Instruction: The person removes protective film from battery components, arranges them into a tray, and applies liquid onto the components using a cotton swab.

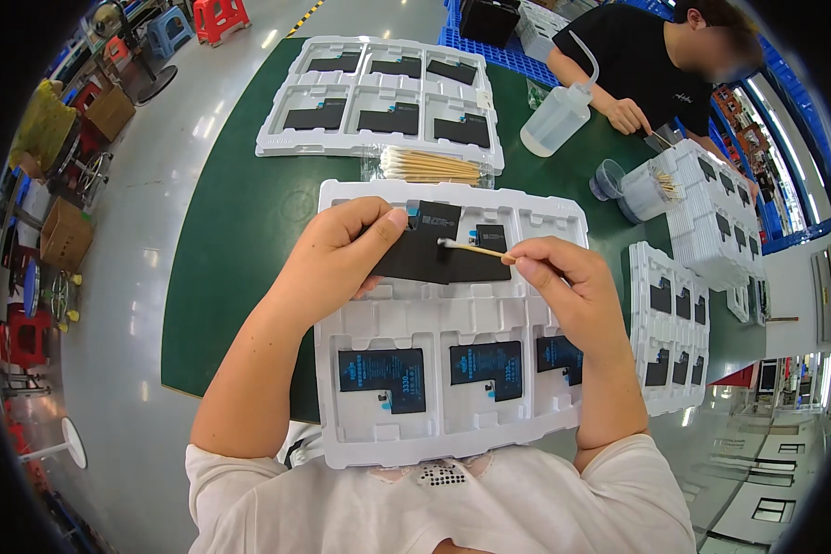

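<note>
Right hand (pixel 563 277) pinched shut on a cotton swab (pixel 475 248), tip resting on the upper face of a flat black battery cell (pixel 434 254). Left hand (pixel 342 254) clamped on the cell's left end, thumb on top, holding it raised above the near white moulded tray (pixel 452 434).

Best done, by the look of it, with light short strokes, swab kept low and nearly flat, the cell held steady and level, thumb clear of the wiped patch. Cell sits between both hands, just left of the swab-holding fingers, touching only the swab's tip.

Below, three more cells (pixel 489 367) seated in the tray's nearest row. Beyond, on the green surface (pixel 240 231), a bundle of spare swabs (pixel 431 167), then a second tray (pixel 379 92); farther right, a squeeze bottle (pixel 556 118) by another person's hand (pixel 630 116).
</note>
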Available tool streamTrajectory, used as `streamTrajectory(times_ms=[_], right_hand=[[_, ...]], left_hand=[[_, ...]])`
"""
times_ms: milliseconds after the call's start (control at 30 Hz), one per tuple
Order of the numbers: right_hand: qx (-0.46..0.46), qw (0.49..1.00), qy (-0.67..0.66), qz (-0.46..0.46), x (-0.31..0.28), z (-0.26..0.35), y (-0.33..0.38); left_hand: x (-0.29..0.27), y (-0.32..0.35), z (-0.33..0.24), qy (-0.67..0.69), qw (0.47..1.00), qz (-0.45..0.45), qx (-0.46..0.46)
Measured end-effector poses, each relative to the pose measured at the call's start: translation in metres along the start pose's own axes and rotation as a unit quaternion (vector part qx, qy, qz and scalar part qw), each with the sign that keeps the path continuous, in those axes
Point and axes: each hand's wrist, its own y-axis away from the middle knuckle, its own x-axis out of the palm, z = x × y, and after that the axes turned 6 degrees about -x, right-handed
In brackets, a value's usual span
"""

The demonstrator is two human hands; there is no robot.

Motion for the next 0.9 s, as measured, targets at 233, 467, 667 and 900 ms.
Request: streamTrajectory(times_ms=[233, 467, 667, 900], right_hand=[[-0.028, 0.999, -0.007, 0.016, 0.0018, -0.0062, 0.0032], [0.022, 1.0, -0.012, -0.002, -0.0011, -0.0018, 0.0019], [0.021, 1.0, -0.008, 0.002, -0.0015, 0.0002, 0.0015], [0.002, 0.999, -0.005, 0.033, -0.0032, -0.0025, 0.0027]], left_hand=[[-0.001, -0.0011, -0.0009, 0.016, 1.0, -0.006, -0.012], [0.0002, -0.0009, 0.0017, 0.004, 1.0, 0.007, -0.007], [0.0009, -0.001, 0.0008, 0.001, 1.0, 0.012, -0.009], [-0.0005, -0.0004, -0.0022, -0.013, 1.0, 0.011, -0.027]])
